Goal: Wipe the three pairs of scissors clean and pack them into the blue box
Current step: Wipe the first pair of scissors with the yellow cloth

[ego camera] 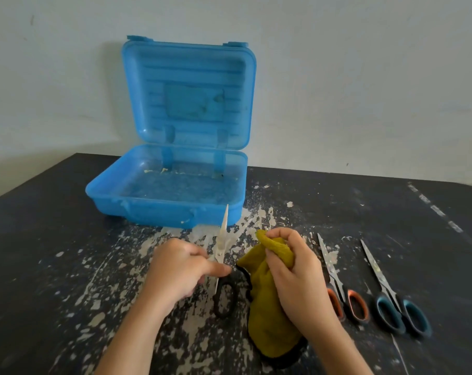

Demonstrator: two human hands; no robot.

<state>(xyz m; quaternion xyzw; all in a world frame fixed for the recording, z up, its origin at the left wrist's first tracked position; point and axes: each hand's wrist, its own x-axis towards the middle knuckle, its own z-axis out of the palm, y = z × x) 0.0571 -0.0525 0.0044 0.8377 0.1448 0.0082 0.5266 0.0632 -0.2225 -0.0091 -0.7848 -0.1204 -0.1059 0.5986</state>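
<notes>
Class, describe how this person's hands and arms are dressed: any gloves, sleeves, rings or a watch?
The left hand and right hand are bare: no gloves, rings or watch show. Both forearms are uncovered too, with no sleeve in view down to the picture's edge.

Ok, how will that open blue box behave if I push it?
Probably light: the blue box looks like thin, translucent plastic, nearly empty, so it should slide easily. Its lid stands upright, so a high push may swing it shut or tip the box.
</notes>
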